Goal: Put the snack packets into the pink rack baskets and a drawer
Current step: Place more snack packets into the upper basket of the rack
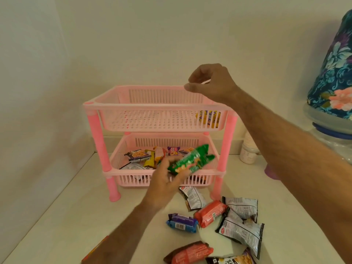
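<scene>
- While the left hand (165,185) has its grip clamped on a green foil snack packet (192,159) at the lower pink slatted plastic basket (133,179), several packets already lie inside.
- Upper pink basket (152,106): one yellow packet (208,118), ample room.
- Right hand (211,83): fingers pinched together, apparently empty, above the upper rim.
- About eight packets left on the cream desk (76,216); no drawer visible.

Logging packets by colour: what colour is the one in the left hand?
Green, with orange print; the packet shows in the head view.
</scene>
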